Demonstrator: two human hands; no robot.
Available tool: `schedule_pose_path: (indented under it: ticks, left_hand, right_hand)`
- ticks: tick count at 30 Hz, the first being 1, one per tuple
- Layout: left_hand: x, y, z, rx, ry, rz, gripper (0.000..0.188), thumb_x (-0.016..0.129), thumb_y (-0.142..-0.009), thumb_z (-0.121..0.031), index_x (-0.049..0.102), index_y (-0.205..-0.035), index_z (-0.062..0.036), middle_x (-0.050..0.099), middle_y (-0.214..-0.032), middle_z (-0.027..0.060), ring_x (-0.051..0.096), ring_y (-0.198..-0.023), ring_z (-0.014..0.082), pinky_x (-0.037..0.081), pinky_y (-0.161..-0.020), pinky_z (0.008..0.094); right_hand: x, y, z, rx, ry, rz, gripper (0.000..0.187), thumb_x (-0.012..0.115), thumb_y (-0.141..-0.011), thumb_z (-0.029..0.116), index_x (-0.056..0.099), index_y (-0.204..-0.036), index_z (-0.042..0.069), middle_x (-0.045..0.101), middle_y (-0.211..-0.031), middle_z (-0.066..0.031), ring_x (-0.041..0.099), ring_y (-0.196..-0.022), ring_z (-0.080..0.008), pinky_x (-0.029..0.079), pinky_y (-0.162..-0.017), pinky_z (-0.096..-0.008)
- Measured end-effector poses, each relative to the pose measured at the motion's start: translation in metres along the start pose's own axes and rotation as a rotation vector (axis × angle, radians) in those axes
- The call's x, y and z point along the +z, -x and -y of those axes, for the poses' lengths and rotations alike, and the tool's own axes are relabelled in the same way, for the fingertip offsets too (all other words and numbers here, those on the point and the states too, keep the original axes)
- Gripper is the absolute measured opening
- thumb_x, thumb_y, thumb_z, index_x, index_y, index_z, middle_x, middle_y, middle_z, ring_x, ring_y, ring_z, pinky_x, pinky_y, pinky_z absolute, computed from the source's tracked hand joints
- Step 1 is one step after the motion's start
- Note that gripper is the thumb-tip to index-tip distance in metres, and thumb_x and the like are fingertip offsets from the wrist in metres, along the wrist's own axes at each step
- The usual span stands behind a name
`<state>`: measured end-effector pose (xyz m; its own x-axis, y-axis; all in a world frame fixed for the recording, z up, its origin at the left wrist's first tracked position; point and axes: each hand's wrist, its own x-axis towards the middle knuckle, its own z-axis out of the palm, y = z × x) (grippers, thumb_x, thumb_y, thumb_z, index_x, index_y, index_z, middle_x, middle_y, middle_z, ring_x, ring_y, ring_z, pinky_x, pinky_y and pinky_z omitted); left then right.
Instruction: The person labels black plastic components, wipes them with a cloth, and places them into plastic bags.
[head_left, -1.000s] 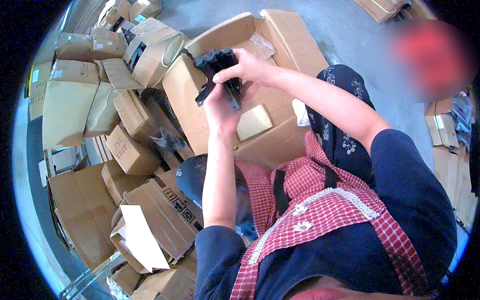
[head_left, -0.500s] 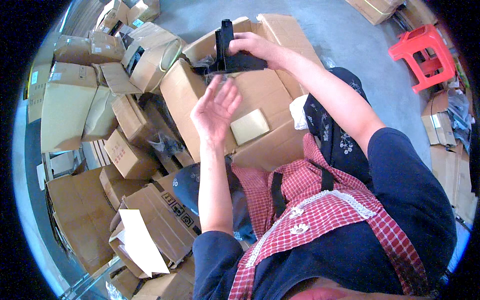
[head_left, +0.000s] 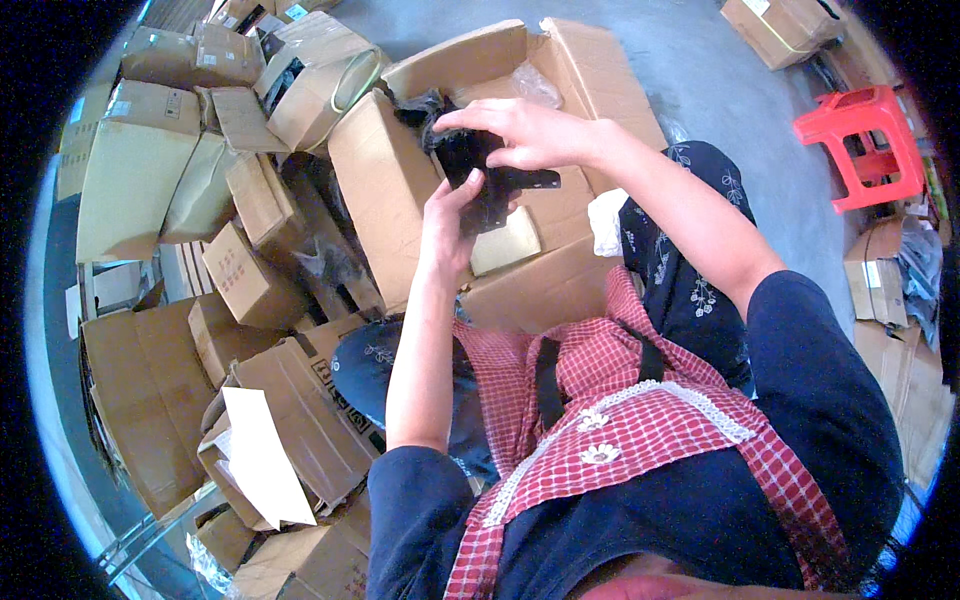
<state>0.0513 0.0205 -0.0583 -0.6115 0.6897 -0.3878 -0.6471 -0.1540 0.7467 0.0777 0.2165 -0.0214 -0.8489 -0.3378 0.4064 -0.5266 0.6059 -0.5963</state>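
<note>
A black angular part (head_left: 468,150), with a flat tab (head_left: 535,179) sticking out to the right, is held above an open cardboard box (head_left: 375,165). My left hand (head_left: 447,225) grips its lower left side, thumb on the near face and fingers mostly hidden behind. Over its upper right reaches my right hand (head_left: 535,135), fingers stretched out and thumb apart; whether it touches the part I cannot tell. Just below the part, a small pale block-shaped piece (head_left: 507,243) lies on the box. Clear plastic wrap (head_left: 538,86) shows inside at the far side.
Stacked cartons (head_left: 140,150) crowd the left side, with a white sheet (head_left: 265,455) on a lower carton. On the right stand a red plastic stool (head_left: 865,150) and more cartons (head_left: 878,270). A white crumpled piece (head_left: 605,222) rests beside my right knee.
The black part has come lower and turned, its upright piece tilting out of sight. My left hand, open before, has closed on it. My right hand has let its grip loosen and spread its fingers.
</note>
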Motion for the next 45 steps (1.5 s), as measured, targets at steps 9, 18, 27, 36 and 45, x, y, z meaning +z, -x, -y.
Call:
schedule_pose_path:
  ticks: [9,18,27,36,45]
  left_hand:
    - [-0.004,0.003,0.0,-0.018,0.102,0.075,0.057,0.047,-0.096,-0.048,0.045,-0.133,-0.004,0.061,-0.121,0.0138,0.063,-0.103,0.0287,0.057,-0.08,0.0393]
    - [0.019,0.028,-0.029,0.03,-0.094,-0.16,0.065,0.049,-0.091,-0.058,0.046,-0.133,-0.0074,0.062,-0.119,0.0114,0.065,-0.1,0.0275,0.059,-0.072,0.0387]
    - [-0.018,0.007,-0.025,0.154,0.031,-0.16,0.047,0.048,-0.096,-0.05,0.056,-0.118,-0.0094,0.063,-0.102,0.0054,0.058,-0.076,0.0136,0.051,-0.06,0.0273]
    - [-0.012,0.003,-0.036,0.458,0.039,-0.249,0.037,0.056,-0.094,-0.046,0.061,-0.101,-0.0105,0.061,-0.083,-0.0003,0.052,-0.063,0.0079,0.044,-0.053,0.0224]
    - [-0.008,-0.002,-0.028,0.509,0.074,-0.135,0.052,0.052,-0.092,-0.054,0.054,-0.113,-0.0068,0.067,-0.096,0.0089,0.068,-0.075,0.0191,0.056,-0.056,0.0306]
  right_hand:
    - [-0.012,-0.004,-0.002,0.08,-0.046,0.135,0.049,0.069,-0.072,0.007,0.054,-0.118,0.007,0.061,-0.109,-0.0139,0.062,-0.095,-0.0308,0.052,-0.083,-0.0394]
    - [-0.039,-0.001,0.005,0.386,-0.701,0.173,0.038,0.069,-0.078,0.011,0.049,-0.11,0.01,0.06,-0.078,-0.004,0.063,-0.063,-0.0103,0.054,-0.05,-0.0215]
    - [-0.021,-0.007,-0.001,0.711,-0.957,0.027,0.035,0.067,-0.082,0.012,0.057,-0.115,0.003,0.066,-0.084,-0.0102,0.065,-0.06,-0.0127,0.056,-0.052,-0.0224]
    - [-0.014,-0.01,-0.009,0.804,-1.203,-0.096,0.045,0.062,-0.082,0.006,0.053,-0.125,-0.005,0.067,-0.092,-0.0174,0.067,-0.07,-0.0151,0.056,-0.061,-0.023]
    - [-0.014,-0.009,-0.002,0.799,-1.122,-0.006,0.038,0.061,-0.083,0.007,0.057,-0.118,-0.007,0.068,-0.091,-0.0168,0.067,-0.071,-0.016,0.057,-0.069,-0.027]
